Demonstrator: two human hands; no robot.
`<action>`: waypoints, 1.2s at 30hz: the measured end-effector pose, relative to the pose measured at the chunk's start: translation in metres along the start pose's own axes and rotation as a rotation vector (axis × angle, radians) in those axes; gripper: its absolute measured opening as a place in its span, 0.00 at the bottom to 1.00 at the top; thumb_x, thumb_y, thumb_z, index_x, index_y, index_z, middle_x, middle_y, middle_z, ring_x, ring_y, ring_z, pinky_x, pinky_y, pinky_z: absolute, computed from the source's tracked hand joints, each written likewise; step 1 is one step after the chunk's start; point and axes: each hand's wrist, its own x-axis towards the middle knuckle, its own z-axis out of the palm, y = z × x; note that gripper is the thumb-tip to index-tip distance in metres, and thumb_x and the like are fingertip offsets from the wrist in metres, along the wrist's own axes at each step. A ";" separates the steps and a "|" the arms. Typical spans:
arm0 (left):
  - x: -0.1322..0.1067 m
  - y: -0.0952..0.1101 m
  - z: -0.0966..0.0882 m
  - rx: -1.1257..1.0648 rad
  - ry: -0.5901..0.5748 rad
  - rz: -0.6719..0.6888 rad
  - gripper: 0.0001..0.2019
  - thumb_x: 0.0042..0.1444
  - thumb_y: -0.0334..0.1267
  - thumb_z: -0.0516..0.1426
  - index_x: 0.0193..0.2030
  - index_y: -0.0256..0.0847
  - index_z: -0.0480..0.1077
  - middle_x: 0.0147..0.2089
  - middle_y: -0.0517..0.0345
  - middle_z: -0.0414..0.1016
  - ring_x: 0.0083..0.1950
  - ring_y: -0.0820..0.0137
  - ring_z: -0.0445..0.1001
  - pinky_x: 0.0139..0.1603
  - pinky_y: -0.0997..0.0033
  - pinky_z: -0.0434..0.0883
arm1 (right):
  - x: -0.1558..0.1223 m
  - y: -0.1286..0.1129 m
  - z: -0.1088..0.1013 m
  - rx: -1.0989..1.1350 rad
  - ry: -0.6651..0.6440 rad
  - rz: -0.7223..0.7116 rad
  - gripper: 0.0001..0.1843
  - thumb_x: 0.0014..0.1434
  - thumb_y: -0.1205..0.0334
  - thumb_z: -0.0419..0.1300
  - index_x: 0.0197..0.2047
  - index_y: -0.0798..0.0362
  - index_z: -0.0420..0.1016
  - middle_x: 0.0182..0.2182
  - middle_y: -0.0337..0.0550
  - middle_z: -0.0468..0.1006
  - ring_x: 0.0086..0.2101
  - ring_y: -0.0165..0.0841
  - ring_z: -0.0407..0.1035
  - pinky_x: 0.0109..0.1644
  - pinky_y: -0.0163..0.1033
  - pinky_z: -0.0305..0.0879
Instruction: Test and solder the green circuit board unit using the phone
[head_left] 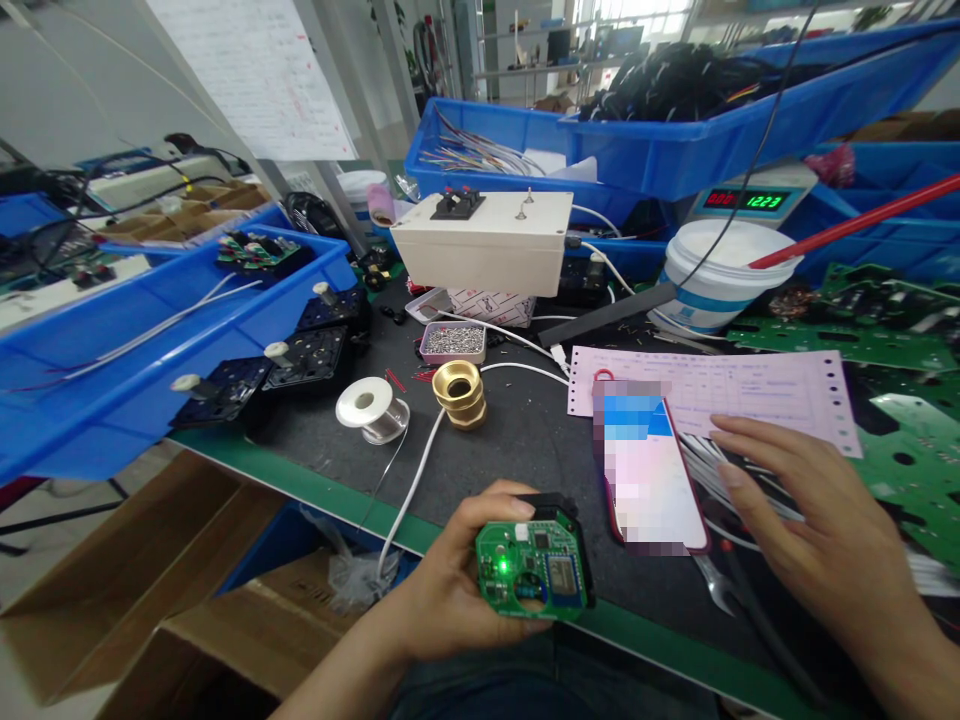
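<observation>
In the head view my left hand grips a green circuit board backed by a black housing, just over the table's front edge. A green light glows on the board's left half. My right hand hovers to the right with its fingers apart and nothing in them. Close to its fingertips lies a phone with a lit screen, partly blurred out. The phone overlaps a pink printed form. Below the phone a wrench shows in part. White cables run beneath my right hand.
A solder spool and a brass fitting stand mid-table. Behind them are a tray of small metal parts and a beige switch box. A white bucket and green boards occupy the right; blue bins the left.
</observation>
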 end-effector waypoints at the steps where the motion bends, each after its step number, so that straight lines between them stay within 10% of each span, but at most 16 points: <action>1: 0.000 0.000 0.000 0.001 0.000 0.002 0.31 0.49 0.30 0.66 0.56 0.58 0.60 0.54 0.54 0.59 0.46 0.67 0.67 0.39 0.76 0.71 | 0.000 0.000 0.000 0.001 -0.001 0.002 0.13 0.63 0.60 0.52 0.48 0.56 0.70 0.46 0.50 0.74 0.47 0.39 0.69 0.51 0.43 0.64; 36: 0.006 0.006 0.008 0.144 0.095 -0.302 0.29 0.45 0.48 0.69 0.53 0.51 0.66 0.48 0.56 0.68 0.44 0.65 0.70 0.43 0.71 0.70 | 0.001 0.000 0.003 0.046 -0.013 0.036 0.12 0.63 0.59 0.53 0.48 0.54 0.69 0.46 0.50 0.74 0.47 0.38 0.68 0.51 0.45 0.64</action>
